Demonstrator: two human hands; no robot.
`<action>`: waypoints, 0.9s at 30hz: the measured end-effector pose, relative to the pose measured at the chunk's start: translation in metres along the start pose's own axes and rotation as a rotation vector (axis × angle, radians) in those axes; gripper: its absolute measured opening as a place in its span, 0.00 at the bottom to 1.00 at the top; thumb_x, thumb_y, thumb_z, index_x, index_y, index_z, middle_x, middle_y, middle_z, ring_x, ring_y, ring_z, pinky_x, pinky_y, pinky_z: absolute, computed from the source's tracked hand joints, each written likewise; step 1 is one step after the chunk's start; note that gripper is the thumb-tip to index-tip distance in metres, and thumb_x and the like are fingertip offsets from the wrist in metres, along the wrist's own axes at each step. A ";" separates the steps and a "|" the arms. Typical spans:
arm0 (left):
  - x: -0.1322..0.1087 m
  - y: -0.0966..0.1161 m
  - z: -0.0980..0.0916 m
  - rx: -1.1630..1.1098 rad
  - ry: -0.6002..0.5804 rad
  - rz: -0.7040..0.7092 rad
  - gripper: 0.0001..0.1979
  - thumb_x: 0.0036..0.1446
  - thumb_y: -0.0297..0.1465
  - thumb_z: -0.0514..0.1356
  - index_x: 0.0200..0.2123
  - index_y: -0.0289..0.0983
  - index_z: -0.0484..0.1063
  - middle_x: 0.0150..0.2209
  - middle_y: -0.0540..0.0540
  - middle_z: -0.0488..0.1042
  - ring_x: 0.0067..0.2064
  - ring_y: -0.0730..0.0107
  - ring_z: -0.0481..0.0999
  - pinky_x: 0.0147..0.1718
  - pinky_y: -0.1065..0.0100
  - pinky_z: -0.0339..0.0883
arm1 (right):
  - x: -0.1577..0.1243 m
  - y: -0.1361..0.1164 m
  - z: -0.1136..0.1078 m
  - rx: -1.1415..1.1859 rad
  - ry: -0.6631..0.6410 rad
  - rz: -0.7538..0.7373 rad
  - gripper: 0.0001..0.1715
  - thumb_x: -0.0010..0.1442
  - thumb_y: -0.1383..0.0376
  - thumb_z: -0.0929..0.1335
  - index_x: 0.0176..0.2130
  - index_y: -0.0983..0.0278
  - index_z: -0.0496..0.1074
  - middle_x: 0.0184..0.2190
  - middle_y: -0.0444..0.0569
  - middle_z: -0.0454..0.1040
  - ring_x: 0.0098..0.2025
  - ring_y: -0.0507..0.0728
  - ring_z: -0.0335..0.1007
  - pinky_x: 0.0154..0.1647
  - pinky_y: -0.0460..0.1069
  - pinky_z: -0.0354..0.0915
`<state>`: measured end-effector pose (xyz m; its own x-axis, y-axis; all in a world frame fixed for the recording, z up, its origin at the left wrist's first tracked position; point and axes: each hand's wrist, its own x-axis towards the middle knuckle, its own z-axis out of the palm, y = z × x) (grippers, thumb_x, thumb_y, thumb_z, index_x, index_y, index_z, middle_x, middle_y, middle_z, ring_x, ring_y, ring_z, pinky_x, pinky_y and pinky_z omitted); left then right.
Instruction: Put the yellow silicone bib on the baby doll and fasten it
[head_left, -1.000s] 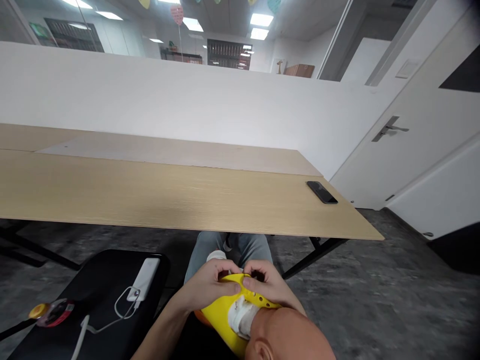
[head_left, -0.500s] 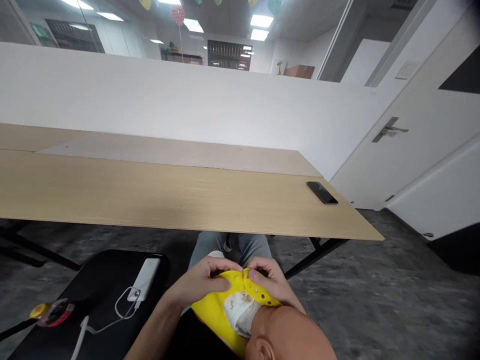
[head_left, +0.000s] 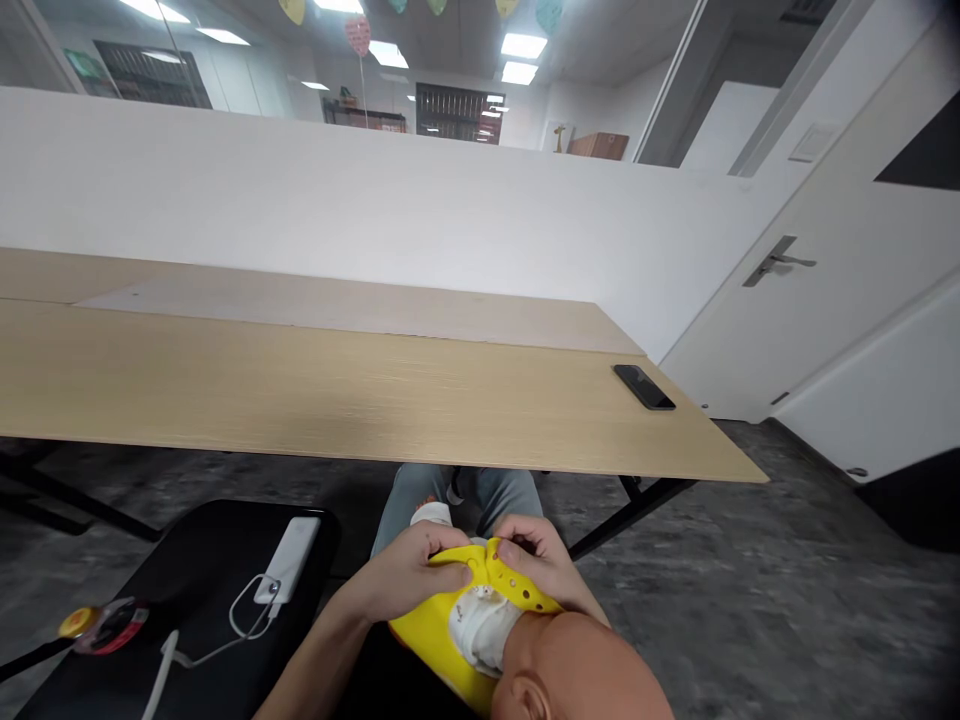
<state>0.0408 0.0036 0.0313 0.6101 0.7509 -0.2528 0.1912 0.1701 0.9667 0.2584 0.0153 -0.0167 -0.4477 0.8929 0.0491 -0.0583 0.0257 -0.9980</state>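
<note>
Holding: the left hand [head_left: 409,572] and right hand [head_left: 536,560] both grip a yellow perforated collar [head_left: 439,625], fitted at the neck of a bald manikin head [head_left: 577,670], with white gauze padding [head_left: 480,628] filling its opening.
Left grip: closed over the collar's upper part, fingers pressed down on the yellow surface.
Right grip: curled around the collar's upper edge, just beside the left hand, thumb lying across it.
Position: collar and head sit low in the person's lap, in front of blue jeans [head_left: 510,495] and below the near edge of the counter.
Left side: a black seat [head_left: 150,590] carries a white power bank [head_left: 289,560] with a white cable [head_left: 244,612] and a round red-and-yellow object [head_left: 105,625].
Ahead: a pale wood counter [head_left: 300,395] holds a black smartphone [head_left: 643,387] near its right corner.
Right side: a white door [head_left: 847,330] rises beyond a grey floor [head_left: 750,570].
</note>
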 end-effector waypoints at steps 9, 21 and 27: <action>0.003 -0.001 -0.001 -0.032 0.015 0.013 0.07 0.45 0.26 0.58 0.29 0.32 0.74 0.25 0.52 0.64 0.28 0.76 0.61 0.27 0.74 0.53 | -0.001 -0.001 0.003 0.052 -0.026 0.072 0.27 0.56 0.44 0.69 0.29 0.66 0.67 0.26 0.45 0.64 0.27 0.49 0.57 0.27 0.45 0.54; 0.004 -0.007 -0.009 -0.113 -0.003 0.071 0.23 0.48 0.25 0.60 0.50 0.37 0.78 0.44 0.44 0.77 0.42 0.63 0.74 0.40 0.68 0.65 | 0.002 -0.005 0.008 0.364 0.043 0.061 0.20 0.64 0.54 0.65 0.27 0.65 0.64 0.23 0.48 0.70 0.23 0.51 0.64 0.25 0.45 0.57; 0.007 -0.015 -0.012 0.025 0.165 0.134 0.17 0.58 0.31 0.59 0.50 0.39 0.77 0.51 0.42 0.76 0.50 0.59 0.74 0.49 0.63 0.65 | 0.009 0.000 0.004 0.331 0.281 0.147 0.20 0.57 0.52 0.68 0.25 0.65 0.64 0.20 0.46 0.71 0.19 0.52 0.65 0.20 0.46 0.59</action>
<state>0.0327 0.0137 0.0159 0.4975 0.8604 -0.1103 0.1374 0.0473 0.9894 0.2509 0.0217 -0.0165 -0.2159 0.9648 -0.1501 -0.3147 -0.2143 -0.9247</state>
